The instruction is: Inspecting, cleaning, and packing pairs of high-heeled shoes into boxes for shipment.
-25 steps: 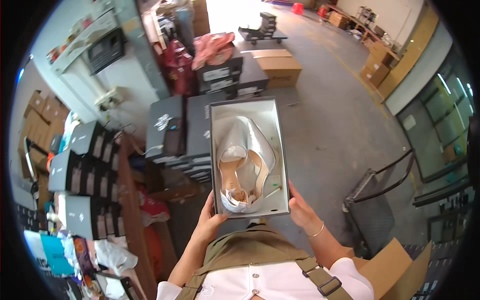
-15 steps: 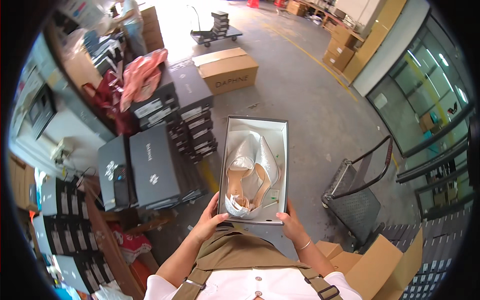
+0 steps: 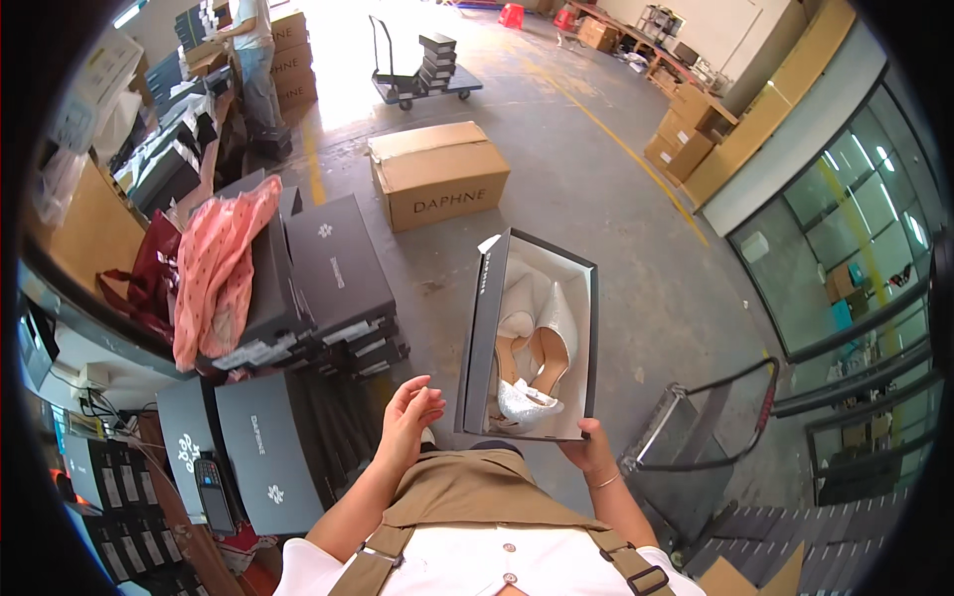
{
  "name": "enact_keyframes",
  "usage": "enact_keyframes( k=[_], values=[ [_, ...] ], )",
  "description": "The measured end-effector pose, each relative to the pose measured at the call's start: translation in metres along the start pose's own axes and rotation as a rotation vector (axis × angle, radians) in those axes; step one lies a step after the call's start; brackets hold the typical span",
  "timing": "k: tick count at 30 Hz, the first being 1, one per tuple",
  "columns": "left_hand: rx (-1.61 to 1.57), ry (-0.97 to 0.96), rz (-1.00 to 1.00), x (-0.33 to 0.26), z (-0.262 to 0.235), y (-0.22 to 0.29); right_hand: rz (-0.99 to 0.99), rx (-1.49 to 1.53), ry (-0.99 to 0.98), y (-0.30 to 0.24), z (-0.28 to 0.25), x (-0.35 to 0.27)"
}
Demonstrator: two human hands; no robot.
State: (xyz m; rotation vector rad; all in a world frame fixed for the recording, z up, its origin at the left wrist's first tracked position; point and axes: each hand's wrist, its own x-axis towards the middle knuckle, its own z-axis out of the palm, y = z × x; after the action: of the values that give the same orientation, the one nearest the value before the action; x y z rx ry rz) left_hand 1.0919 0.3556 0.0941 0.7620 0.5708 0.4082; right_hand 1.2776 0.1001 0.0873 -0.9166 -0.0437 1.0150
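In front of my body an uncovered shoebox (image 3: 594,348), dark outside and white inside, is tilted so that its left wall shows. My right hand (image 3: 591,447) grips its near right corner, thumb over the rim. Inside lies a pair of glittery silver pointed-toe shoes (image 3: 558,333) with tan insoles, white paper stuffed in them. My left hand (image 3: 409,422) hangs in the air just left of the box, apart from it, fingers loosely curled and holding nothing. Stacks of dark shoeboxes (image 3: 263,447) stand to its left, the lower one carrying a black handheld device (image 3: 214,492).
A closed brown carton (image 3: 442,194) sits on the floor ahead, with a flatbed trolley (image 3: 427,89) beyond it. Another trolley (image 3: 696,432) stands at my right. Pink cloth (image 3: 229,263) drapes over the left stack. A person (image 3: 256,70) stands at the far left.
My left hand has let go of the shoebox and moved left. The box has shifted slightly right and tilted, held by my right hand alone. My view has turned to the left.
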Motion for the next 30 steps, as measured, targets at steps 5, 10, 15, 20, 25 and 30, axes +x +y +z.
enact_keyframes(
  k=[5,10,15,20,25,30],
  values=[
    [0.197,-0.186,0.316,0.022,0.054,0.08,0.12,-0.098,-0.063,-0.056,-0.021,0.116],
    [0.384,-0.311,0.786,0.042,0.117,0.14,0.192,-0.251,-0.153,-0.111,-0.019,0.272],
    [0.571,-0.2,0.911,0.054,0.149,0.146,0.361,-0.261,-0.347,-0.143,0.06,0.413],
    [0.883,-0.268,1.13,0.053,0.167,0.191,0.438,-0.302,-0.352,-0.139,0.152,0.531],
    [1.038,-0.011,1.308,0.065,0.189,0.236,0.45,-0.249,-0.361,-0.11,0.222,0.613],
    [1.103,0.346,1.326,0.108,0.211,0.256,0.542,-0.195,-0.372,-0.081,0.314,0.671]
  ],
)
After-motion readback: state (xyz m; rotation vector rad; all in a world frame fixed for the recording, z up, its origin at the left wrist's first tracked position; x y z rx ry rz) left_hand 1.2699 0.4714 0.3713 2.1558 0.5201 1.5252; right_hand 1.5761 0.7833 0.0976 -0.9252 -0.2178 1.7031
